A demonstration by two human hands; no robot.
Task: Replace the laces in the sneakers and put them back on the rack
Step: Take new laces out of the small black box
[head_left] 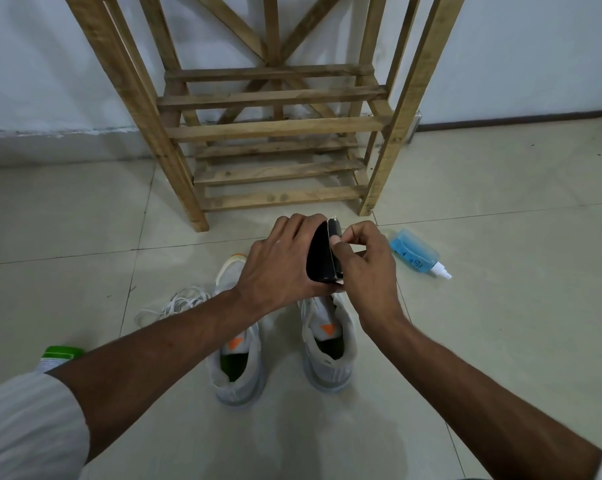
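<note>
A black packet (pixel 322 258) is gripped upright by the left hand (pixel 279 261), seemingly so that its edge, pinched by the right hand (pixel 369 268), can be peeled open. The white sneakers (pixel 239 372) are set at 6 o'clock, toes toward the wooden rack (pixel 275 129) at 12; loose laces (pixel 178 303) lie at 8.

Soft, even indoor light, a touch dim with a greenish cast. A faint sheen shows on the floor tiles (pixel 175 247), and the rack (pixel 275 128) throws weak shadows on the wall (pixel 43 64). Wide-angle bend splays its posts outward, and the sleeve (pixel 26 427) goes soft in the corner.
</note>
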